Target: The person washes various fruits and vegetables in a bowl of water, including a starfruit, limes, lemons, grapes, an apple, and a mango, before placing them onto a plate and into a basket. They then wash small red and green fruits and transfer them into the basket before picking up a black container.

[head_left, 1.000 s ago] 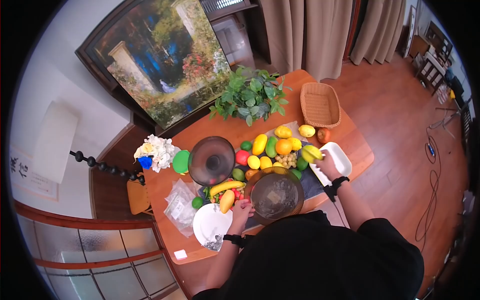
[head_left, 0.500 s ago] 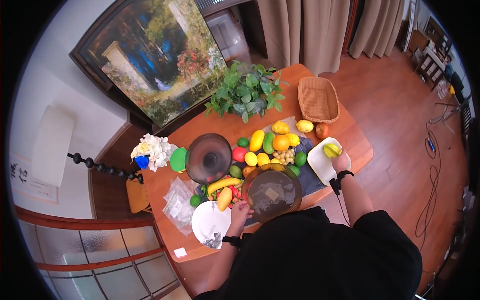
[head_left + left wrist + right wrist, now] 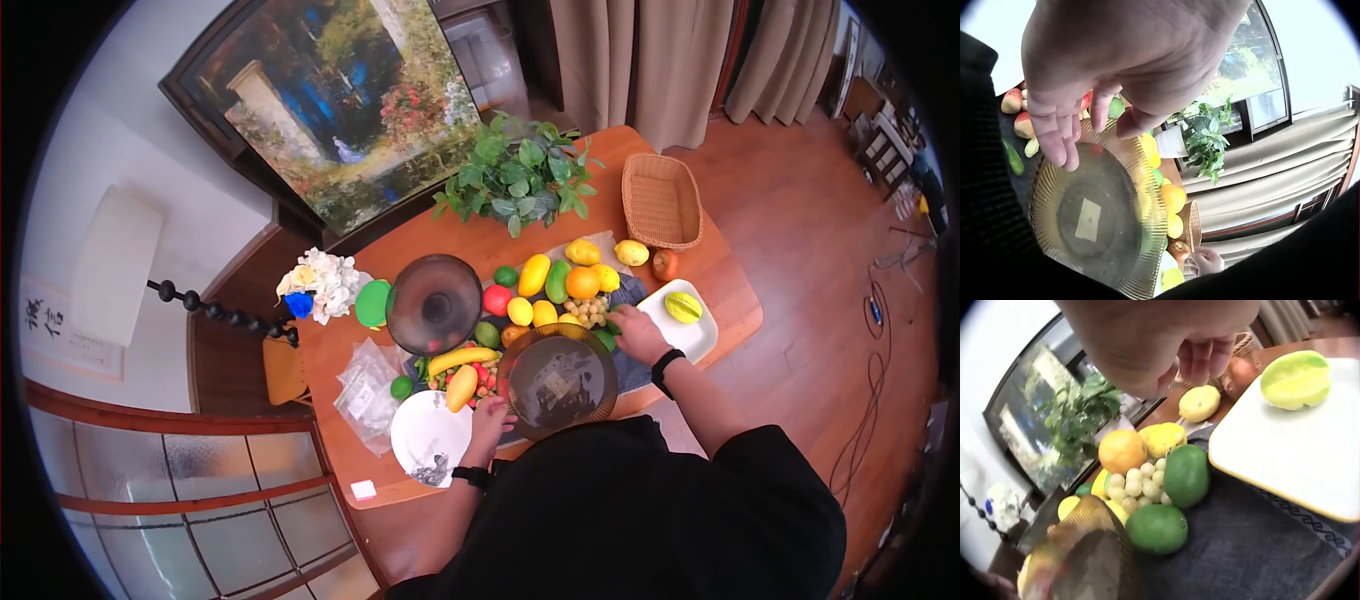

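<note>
My right hand [image 3: 641, 335] is over the green fruits beside the grapes [image 3: 588, 311], its fingers loosely bent and holding nothing. A yellow-green star fruit [image 3: 684, 307] lies in the white tray [image 3: 705, 340] just right of that hand. At the left rim of the amber ribbed glass bowl [image 3: 560, 385], my left hand [image 3: 488, 425] has its fingers loosely bent, and its fingertips overlap the rim in the left wrist view. Close by that hand are a white plate [image 3: 425, 425], a yellow mango [image 3: 462, 387] and a banana [image 3: 463, 358].
A dark glass bowl [image 3: 434, 305] stands left of the fruit pile, which includes an orange [image 3: 582, 283] and several lemons. Behind are a potted plant [image 3: 520, 175] and a wicker basket [image 3: 662, 200]. A plastic bag [image 3: 368, 395] lies at the left.
My right hand has set the star fruit down in the white tray, let go of it and moved left over the green fruits. The left hand stays by the bowl's rim.
</note>
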`<state>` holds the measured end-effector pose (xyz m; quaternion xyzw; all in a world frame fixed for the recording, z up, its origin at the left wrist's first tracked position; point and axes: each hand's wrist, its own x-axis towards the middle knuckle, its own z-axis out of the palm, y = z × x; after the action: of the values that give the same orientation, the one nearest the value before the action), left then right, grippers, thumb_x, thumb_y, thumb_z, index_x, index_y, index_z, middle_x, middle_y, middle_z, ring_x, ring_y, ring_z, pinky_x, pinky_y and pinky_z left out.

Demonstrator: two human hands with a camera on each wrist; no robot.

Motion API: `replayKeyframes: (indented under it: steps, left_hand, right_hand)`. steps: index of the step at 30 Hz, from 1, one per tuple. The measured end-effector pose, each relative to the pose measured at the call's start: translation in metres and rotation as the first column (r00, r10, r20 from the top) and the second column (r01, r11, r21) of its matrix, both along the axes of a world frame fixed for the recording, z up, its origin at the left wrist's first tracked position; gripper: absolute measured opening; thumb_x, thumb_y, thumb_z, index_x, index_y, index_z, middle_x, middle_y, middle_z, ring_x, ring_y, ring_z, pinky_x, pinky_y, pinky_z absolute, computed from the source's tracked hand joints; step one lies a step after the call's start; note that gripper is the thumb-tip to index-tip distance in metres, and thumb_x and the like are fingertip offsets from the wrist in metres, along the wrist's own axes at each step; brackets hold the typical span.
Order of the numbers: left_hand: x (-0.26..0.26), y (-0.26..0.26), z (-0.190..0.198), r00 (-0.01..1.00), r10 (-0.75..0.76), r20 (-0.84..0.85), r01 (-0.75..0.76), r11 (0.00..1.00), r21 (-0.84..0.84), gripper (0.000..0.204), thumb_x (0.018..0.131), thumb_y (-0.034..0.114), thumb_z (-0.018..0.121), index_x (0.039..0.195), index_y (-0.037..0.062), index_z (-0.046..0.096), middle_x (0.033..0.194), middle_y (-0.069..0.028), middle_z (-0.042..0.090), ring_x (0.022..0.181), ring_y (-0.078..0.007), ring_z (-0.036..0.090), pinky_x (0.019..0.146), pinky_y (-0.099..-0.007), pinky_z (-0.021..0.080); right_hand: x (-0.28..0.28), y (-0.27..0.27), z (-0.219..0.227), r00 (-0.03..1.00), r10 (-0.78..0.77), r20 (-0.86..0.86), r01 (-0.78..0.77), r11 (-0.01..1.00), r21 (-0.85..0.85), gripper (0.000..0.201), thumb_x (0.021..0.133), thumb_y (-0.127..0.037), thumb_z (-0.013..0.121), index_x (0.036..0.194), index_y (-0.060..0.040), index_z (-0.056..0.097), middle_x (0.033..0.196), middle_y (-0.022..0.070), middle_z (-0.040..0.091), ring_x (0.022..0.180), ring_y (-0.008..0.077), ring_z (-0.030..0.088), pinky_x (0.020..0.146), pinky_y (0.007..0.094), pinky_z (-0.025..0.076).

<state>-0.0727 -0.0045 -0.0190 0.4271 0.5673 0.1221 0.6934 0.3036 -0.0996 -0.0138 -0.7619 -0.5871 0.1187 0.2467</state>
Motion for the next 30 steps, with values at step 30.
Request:
replayKeyframes:
  steps: [30]
  left_hand:
    - [0.036,0.002,0.002,0.986,-0.161,0.033,0.162,0.986,-0.027,0.041,0.095,0.019,0.062,0.130,0.0026,0.048,0.113,-0.0114,0.058,0.091,-0.0201,0.067,0.074,-0.0302,0.055]
  right_hand:
    - [-0.092,0.010,0.049,0.845,0.439,-0.305,-0.475,0.879,-0.052,0.068,0.080,-0.007,0.065,0.144,-0.0134,0.044,0.123,0.0184,0.053,0.110,0.0369,0.059,0.093,0.0428,0.050]
